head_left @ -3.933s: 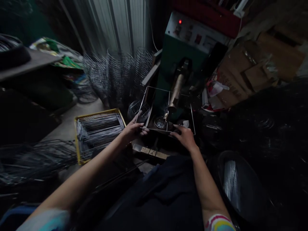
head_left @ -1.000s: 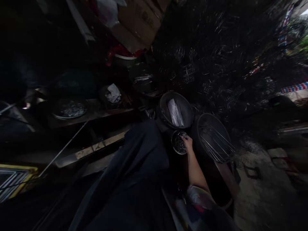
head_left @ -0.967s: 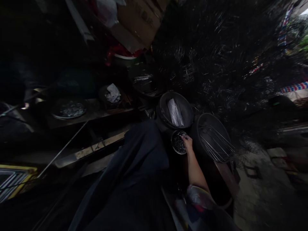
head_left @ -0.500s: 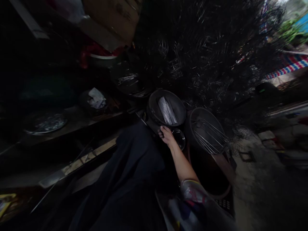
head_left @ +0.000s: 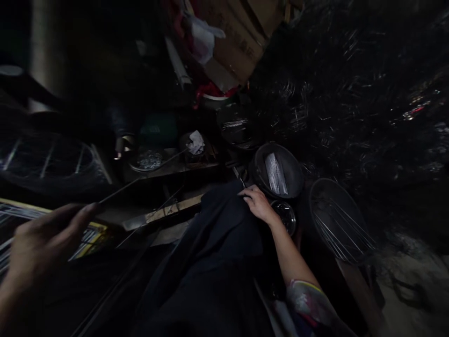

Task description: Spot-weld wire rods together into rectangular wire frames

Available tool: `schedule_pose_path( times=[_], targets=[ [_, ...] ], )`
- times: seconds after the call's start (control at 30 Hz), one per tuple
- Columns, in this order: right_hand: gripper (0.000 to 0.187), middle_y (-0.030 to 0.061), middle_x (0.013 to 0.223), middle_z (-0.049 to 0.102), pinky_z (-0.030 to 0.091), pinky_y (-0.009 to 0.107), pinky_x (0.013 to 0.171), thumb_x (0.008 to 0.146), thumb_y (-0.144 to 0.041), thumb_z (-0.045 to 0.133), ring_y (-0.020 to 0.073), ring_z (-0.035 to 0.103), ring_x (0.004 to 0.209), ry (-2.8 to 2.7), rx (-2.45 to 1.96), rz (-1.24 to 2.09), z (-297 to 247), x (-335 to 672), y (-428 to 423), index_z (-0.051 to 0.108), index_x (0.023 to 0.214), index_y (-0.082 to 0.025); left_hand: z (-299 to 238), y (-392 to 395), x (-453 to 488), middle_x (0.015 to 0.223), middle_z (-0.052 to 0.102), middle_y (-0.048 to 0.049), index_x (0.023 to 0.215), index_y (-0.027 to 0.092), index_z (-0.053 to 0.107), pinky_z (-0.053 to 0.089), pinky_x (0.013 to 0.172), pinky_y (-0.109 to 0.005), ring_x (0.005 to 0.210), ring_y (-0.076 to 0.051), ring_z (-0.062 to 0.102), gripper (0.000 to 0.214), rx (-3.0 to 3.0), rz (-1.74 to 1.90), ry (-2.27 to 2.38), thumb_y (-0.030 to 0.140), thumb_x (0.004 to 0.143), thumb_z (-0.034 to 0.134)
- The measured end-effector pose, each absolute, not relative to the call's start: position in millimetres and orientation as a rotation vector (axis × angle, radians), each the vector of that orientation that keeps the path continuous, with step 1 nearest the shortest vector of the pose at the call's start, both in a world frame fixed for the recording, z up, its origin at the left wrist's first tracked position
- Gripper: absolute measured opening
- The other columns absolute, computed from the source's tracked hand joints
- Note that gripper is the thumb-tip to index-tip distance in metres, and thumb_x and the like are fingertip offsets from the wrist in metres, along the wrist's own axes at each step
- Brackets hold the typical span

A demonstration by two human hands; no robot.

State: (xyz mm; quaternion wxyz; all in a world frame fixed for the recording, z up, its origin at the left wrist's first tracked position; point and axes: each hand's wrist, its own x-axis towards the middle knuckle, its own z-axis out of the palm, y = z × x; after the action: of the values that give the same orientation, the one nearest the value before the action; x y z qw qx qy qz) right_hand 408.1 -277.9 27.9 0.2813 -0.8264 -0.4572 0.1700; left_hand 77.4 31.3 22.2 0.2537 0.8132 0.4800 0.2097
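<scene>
Dim cluttered workshop; our left hand [head_left: 42,238] pinches a thin, stiff, light wire rod [head_left: 140,178] at its near end, pointing two o'clock; right hand [head_left: 257,203] rests loosely curled, seemingly empty.

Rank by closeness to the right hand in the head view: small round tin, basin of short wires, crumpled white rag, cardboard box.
From the right hand:
1. Small round tin, just right of the wrist.
2. Basin of short wires, just beyond.
3. Crumpled white rag, up-left on the bench.
4. Cardboard box, far top.

The thin rod [head_left: 140,180] is bare grey metal with a dull sheen. The round tub [head_left: 277,171] looks matt black plastic, holding bright steel strips [head_left: 275,166]. The apron [head_left: 210,262] is dark matt cloth; the boxes [head_left: 238,37] are brown cardboard.
</scene>
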Motion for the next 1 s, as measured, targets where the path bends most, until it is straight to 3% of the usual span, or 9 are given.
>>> schedule_pose_path(
  times=[0.17, 0.27, 0.37, 0.47, 0.57, 0.77, 1.0],
  targets=[
    [0.047, 0.0024, 0.091, 0.065, 0.049, 0.029, 0.082, 0.084, -0.014, 0.058, 0.0152, 0.062, 0.082, -1.083, -2.088, 0.563, 30, 402, -255, 0.056, 0.130, -0.021, 22, 31, 81, 0.064, 0.062, 0.0004, 0.089, 0.014, 0.069, 0.040, 0.053, -0.020, 0.059, -0.013, 0.053, 0.045, 2.054, 0.493, 1.238, 0.054, 0.074, 0.054],
    [0.033, 0.0029, 0.090, 0.068, 0.051, 0.028, 0.077, 0.085, -0.025, 0.060, 0.0167, 0.065, 0.081, -1.058, -1.996, 0.659, 37, 392, -240, 0.061, 0.118, -0.018, 28, 28, 78, 0.064, 0.058, 0.0001, 0.084, 0.011, 0.067, 0.038, 0.056, -0.019, 0.060, -0.012, 0.049, 0.044, 2.037, 0.503, 1.137, 0.052, 0.081, 0.051],
    [0.020, 0.0059, 0.101, 0.069, 0.050, 0.030, 0.084, 0.092, -0.024, 0.052, 0.0201, 0.065, 0.093, -1.415, -2.079, 0.597, 45, 383, -232, 0.069, 0.101, -0.021, 26, 32, 77, 0.061, 0.051, 0.0008, 0.076, 0.012, 0.063, 0.035, 0.055, -0.020, 0.058, -0.011, 0.044, 0.043, 2.011, 0.553, 1.038, 0.052, 0.085, 0.049],
    [0.030, 0.0096, 0.107, 0.068, 0.050, 0.034, 0.087, 0.093, -0.014, 0.043, 0.0239, 0.064, 0.099, -1.735, -2.296, 0.323, 42, 374, -233, 0.069, 0.108, -0.022, 20, 38, 74, 0.059, 0.046, 0.0016, 0.072, 0.014, 0.060, 0.034, 0.053, -0.020, 0.057, -0.011, 0.042, 0.044, 1.982, 0.582, 0.998, 0.053, 0.087, 0.048],
    [0.037, 0.0123, 0.110, 0.067, 0.051, 0.036, 0.088, 0.092, -0.009, 0.041, 0.0253, 0.062, 0.101, -1.866, -2.356, 0.269, 27, 363, -237, 0.063, 0.120, -0.019, 15, 39, 73, 0.060, 0.046, 0.0017, 0.071, 0.014, 0.058, 0.033, 0.053, -0.020, 0.057, -0.011, 0.041, 0.044, 1.943, 0.586, 1.005, 0.053, 0.086, 0.049],
    [0.030, 0.0112, 0.111, 0.065, 0.049, 0.038, 0.095, 0.095, -0.016, 0.045, 0.0240, 0.059, 0.106, -1.593, -2.209, 0.298, -4, 352, -247, 0.063, 0.118, -0.018, 10, 37, 77, 0.063, 0.054, 0.0002, 0.080, 0.013, 0.064, 0.035, 0.054, -0.021, 0.058, -0.012, 0.047, 0.040, 1.963, 0.529, 1.110, 0.051, 0.083, 0.051],
    [0.017, 0.0057, 0.098, 0.069, 0.050, 0.029, 0.085, 0.094, -0.028, 0.056, 0.0189, 0.065, 0.092, -1.243, -2.117, 0.335, 9, 355, -250, 0.070, 0.100, -0.020, 8, 33, 83, 0.062, 0.057, -0.0009, 0.077, 0.016, 0.064, 0.036, 0.055, -0.024, 0.058, -0.015, 0.051, 0.040, 2.013, 0.579, 1.099, 0.052, 0.085, 0.048]
  ],
)
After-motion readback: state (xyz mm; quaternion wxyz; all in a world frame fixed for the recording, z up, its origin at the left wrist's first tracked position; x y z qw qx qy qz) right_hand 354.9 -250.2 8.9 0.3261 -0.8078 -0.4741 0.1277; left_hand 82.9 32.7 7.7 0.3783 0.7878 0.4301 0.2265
